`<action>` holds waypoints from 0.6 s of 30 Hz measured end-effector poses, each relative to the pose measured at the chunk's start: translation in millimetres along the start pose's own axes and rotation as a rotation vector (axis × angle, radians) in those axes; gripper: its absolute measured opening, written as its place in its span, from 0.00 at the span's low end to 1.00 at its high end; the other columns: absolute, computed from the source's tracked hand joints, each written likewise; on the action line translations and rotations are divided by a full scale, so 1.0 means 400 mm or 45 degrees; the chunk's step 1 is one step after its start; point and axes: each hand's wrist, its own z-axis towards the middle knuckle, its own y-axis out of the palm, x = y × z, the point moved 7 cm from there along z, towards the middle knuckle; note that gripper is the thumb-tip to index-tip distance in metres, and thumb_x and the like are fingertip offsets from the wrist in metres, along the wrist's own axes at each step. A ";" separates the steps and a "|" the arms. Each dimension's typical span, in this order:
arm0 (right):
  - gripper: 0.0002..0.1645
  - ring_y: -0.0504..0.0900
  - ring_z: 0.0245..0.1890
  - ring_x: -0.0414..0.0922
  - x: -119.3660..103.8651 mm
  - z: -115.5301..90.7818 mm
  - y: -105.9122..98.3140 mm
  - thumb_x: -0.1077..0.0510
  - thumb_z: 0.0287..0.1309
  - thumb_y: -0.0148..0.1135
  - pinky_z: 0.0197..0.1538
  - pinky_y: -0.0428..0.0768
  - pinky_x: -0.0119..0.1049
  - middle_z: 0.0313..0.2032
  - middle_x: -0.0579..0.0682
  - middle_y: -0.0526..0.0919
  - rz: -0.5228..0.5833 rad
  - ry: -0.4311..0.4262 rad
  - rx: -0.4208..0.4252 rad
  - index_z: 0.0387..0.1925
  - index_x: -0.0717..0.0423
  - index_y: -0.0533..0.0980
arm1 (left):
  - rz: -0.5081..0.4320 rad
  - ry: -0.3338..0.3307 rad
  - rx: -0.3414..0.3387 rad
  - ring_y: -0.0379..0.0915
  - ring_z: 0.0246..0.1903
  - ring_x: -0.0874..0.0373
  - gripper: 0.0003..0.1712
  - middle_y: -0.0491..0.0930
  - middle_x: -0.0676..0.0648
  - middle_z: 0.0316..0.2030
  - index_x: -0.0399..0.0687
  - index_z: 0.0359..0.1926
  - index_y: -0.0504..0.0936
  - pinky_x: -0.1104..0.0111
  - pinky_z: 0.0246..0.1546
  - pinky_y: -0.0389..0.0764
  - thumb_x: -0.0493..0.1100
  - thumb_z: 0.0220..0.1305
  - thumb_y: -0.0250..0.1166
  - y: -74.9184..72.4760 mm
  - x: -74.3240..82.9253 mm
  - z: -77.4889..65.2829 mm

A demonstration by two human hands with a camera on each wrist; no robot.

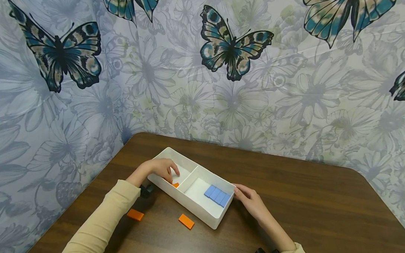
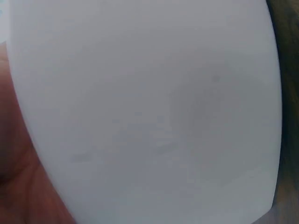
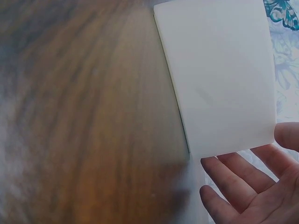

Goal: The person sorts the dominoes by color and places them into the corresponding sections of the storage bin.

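Observation:
A white two-compartment box (image 1: 191,200) stands at an angle on the table. My left hand (image 1: 161,169) reaches over its wall into the left compartment, index finger and thumb apart with a gap between them. An orange tile (image 1: 175,185) lies in there close by the thumb, partly hidden by the wall. Blue tiles (image 1: 218,195) lie in a row in the right compartment. At the box's right end, my right hand (image 1: 252,201) holds the corner. In the right wrist view the thumb (image 3: 287,135) sits at the rim and the fingers (image 3: 233,179) reach around the corner.
Two orange tiles lie on the table in front of the box, one tile (image 1: 135,214) by the left sleeve and another tile (image 1: 186,221) nearer the middle. The brown table (image 1: 308,197) backs onto a butterfly-patterned cloth (image 1: 238,103). The box's outer wall (image 2: 149,112) fills the left wrist view.

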 end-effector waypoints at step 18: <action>0.23 0.81 0.44 0.49 -0.005 -0.005 0.000 0.51 0.65 0.55 0.55 0.70 0.51 0.50 0.58 0.78 -0.014 0.001 0.010 0.55 0.64 0.74 | 0.219 -0.086 0.049 0.74 0.27 0.62 0.22 0.77 0.50 0.29 0.43 0.47 0.77 0.71 0.29 0.74 0.32 0.49 0.71 0.005 0.005 0.007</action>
